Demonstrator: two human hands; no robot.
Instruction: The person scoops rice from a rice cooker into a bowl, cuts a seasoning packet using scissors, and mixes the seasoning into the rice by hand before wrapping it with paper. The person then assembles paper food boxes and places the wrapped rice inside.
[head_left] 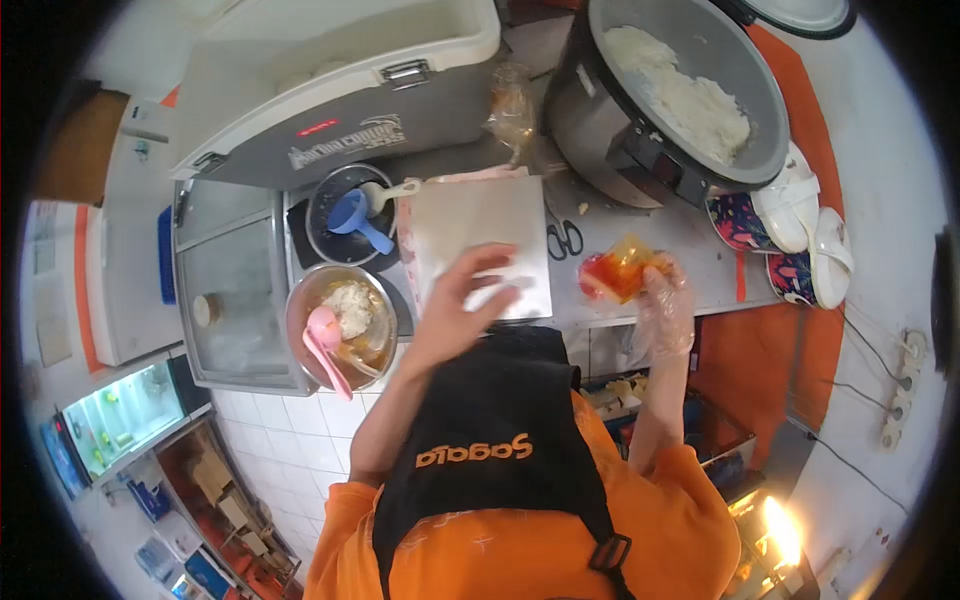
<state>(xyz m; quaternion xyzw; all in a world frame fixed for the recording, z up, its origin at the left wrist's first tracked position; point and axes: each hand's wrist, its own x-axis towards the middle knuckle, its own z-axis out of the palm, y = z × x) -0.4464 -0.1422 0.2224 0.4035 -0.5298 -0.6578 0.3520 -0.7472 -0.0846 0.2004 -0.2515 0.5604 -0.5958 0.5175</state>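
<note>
My left hand [465, 300] is bare and hovers over a stack of wrapping paper sheets [470, 220]. Its fingers are apart and slightly curved, with nothing seen in them. A clear plastic glove covers my right hand [668, 305], which is closed on the edge of a small clear plastic bag of orange-red sauce [622, 272]. That bag is above the metal counter, right of the paper. Black-handled scissors [565, 240] lie between the paper and the bag.
A large rice cooker [620, 130] with white rice stands open at the back right, near patterned oven mitts [790, 275]. At left are a metal bowl [300, 300] with rice and a pink scoop [323, 335], a dark pan [320, 215] with a blue scoop [352, 215], and a grey cooler [400, 110].
</note>
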